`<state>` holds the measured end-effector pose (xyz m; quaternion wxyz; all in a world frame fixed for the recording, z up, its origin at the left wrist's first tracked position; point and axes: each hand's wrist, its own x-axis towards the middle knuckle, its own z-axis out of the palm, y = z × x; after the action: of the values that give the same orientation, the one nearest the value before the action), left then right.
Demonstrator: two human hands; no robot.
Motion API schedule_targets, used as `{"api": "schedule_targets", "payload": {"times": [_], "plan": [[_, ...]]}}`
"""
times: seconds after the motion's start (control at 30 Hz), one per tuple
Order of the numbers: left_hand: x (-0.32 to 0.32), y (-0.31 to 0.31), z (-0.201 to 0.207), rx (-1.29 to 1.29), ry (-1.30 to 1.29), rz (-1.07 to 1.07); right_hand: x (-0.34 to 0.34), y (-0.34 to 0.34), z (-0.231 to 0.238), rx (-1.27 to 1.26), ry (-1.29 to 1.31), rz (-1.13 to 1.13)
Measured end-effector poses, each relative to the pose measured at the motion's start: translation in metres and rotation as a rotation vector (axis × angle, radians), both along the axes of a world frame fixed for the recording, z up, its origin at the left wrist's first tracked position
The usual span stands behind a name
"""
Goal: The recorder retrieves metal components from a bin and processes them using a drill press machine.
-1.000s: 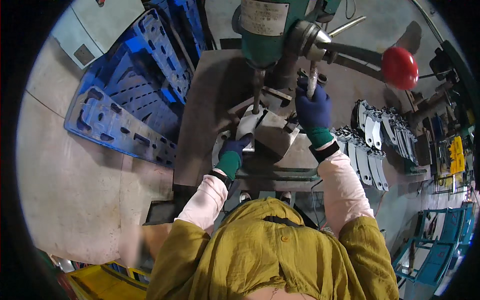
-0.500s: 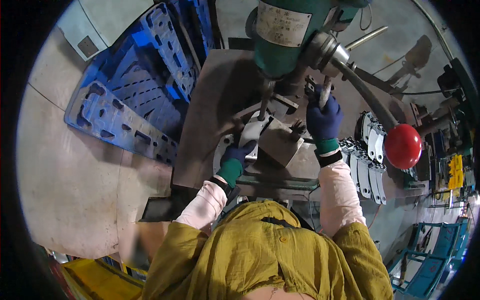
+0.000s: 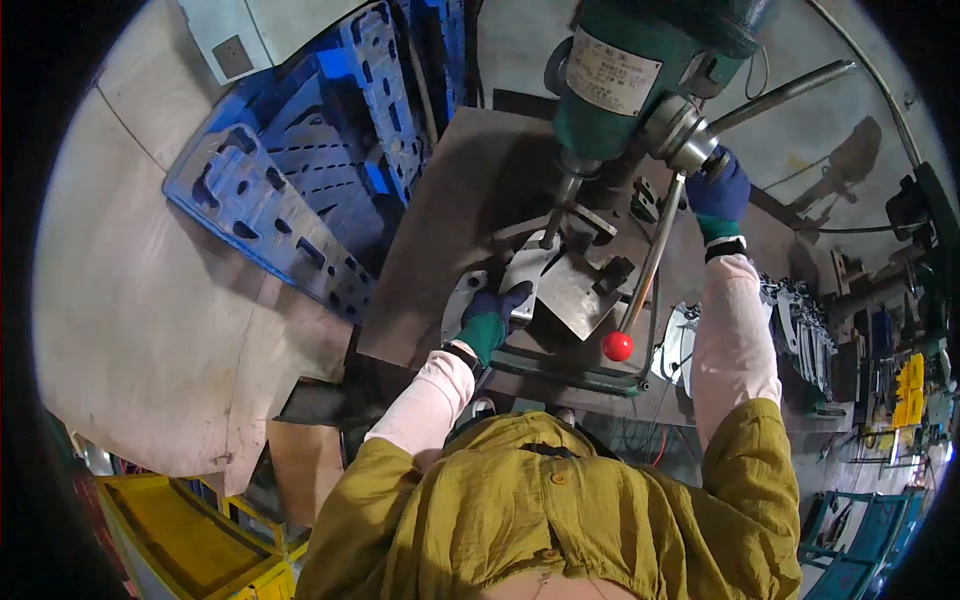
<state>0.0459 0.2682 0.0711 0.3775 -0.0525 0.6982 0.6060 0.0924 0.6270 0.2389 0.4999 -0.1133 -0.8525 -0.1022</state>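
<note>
A green drill press stands over the work table, its spindle and bit reaching down to a light metal plate. My left hand, in a dark blue glove with a green cuff, grips the near end of that plate against a steel fixture block. My right hand, gloved alike, is closed around a feed lever beside the press's hub; most of that lever is hidden by the hand. Another lever from the hub points toward me and ends in a red ball knob.
Stacked metal plates lie on the table's right side, with more nearer my right forearm. Another plate rests left of my left hand. Blue plastic pallets lean at left. A yellow cart stands at lower left.
My right hand has moved right and away from me as the hub turned. The red-knobbed lever has swung left and now points toward me. My left hand stays on the plate.
</note>
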Motion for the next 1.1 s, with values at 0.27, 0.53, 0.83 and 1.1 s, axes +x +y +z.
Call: {"api": "schedule_targets", "payload": {"times": [0.27, 0.53, 0.83, 1.1], "plan": [[-0.009, 0.004, -0.011, -0.007, -0.105, -0.003, 0.020, -0.076, -0.068, -0.611, -0.032, 0.124], [0.003, 0.004, 0.021, -0.158, 0.202, -0.091, 0.082, -0.188, 0.002, -1.518, -0.195, 0.730], [-0.016, -0.024, -0.045, -0.028, 0.498, -0.159, 0.086, -0.219, 0.166, -2.118, -0.052, 1.496], [0.012, -0.138, -0.081, -0.458, 0.799, -0.043, 0.124, -0.181, 0.079, -2.351, 0.016, 1.133]]}}
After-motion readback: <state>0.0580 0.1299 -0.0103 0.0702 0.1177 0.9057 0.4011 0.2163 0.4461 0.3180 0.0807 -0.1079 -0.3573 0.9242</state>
